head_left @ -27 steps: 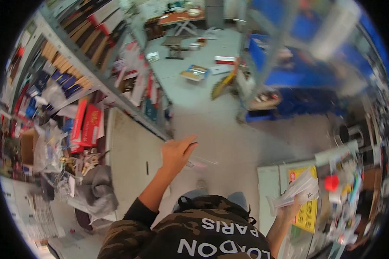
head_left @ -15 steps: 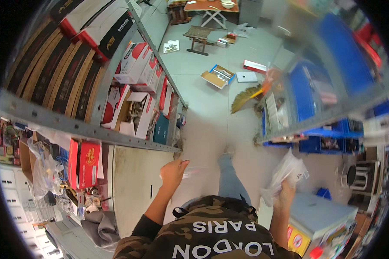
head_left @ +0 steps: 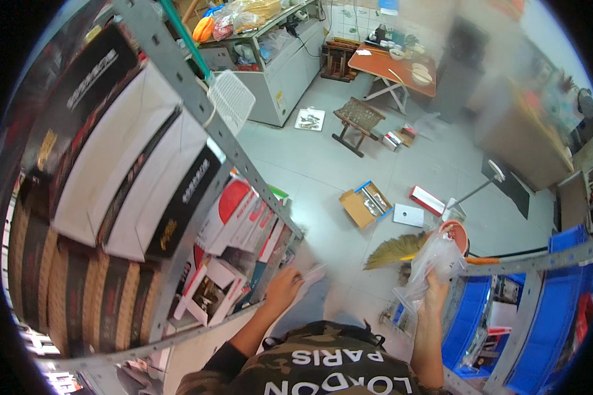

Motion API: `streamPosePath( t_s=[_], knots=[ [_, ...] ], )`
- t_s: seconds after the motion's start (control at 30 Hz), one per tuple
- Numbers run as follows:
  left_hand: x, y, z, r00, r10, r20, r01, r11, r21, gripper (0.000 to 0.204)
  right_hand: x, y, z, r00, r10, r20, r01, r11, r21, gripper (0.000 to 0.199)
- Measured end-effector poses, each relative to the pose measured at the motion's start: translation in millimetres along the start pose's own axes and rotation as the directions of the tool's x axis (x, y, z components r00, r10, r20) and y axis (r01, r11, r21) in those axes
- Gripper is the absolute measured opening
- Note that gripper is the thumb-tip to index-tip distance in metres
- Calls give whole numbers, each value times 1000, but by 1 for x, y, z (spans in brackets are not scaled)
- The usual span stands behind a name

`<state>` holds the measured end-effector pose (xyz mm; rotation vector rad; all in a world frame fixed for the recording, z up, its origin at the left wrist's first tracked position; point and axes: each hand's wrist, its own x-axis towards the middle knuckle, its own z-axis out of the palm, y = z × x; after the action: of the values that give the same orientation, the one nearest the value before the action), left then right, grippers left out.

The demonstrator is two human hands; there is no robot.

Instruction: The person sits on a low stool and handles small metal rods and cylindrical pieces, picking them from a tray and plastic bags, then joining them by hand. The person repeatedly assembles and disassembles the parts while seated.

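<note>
In the head view we look down past our camouflage top [head_left: 329,365] at a grey tiled floor [head_left: 310,171] between two shelving racks.

Our left hand [head_left: 283,289] is raised beside the grey metal shelf [head_left: 244,164]. Its fingers [head_left: 295,280] are pinched around a thin white strip [head_left: 315,271], possibly a slip of paper or a slim stick; it is blurred, so we cannot tell which. The strip juts to the right of the fingertips, over the floor. Just left of these fingers stand red and white boxes [head_left: 244,217] on the shelf, with black and white cartons [head_left: 138,171] further up and left.

Our right hand [head_left: 435,286] is held up near the blue bins [head_left: 547,316]. Its fingers are clenched on the neck of a clear plastic bag [head_left: 431,263], which bulges above and to the left of the grip. What lies inside the bag we cannot tell. Just beyond the bag's upper edge shows a red round object [head_left: 456,232], and left of the bag a straw broom head [head_left: 395,249] lies on the floor.

Well beyond both hands sit an open cardboard box [head_left: 364,204], a flat white piece [head_left: 408,214], a red flat box [head_left: 428,199], a low wooden stool [head_left: 357,120] and an orange folding desk [head_left: 392,66].
</note>
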<state>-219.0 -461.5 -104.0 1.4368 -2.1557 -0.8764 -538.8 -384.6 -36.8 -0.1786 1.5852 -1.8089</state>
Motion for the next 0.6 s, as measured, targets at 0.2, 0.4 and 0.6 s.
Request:
streamPosePath(
  t_s=[0.2, 0.4, 0.6],
  knots=[
    [211, 23, 14, 967, 230, -111, -213, 966, 145, 11, 65, -5, 41, 989, 36, -145, -25, 997, 78, 38],
    [413, 48, 18, 897, 290, -334, -204, 941, 268, 10, 155, -16, 59, 976, -50, -213, 78, 989, 125, 37],
    [548, 38, -22, 865, 165, -474, -21, 956, 294, 7, 253, -42, 93, 984, -68, -167, 83, 993, 82, 37]
  ],
)
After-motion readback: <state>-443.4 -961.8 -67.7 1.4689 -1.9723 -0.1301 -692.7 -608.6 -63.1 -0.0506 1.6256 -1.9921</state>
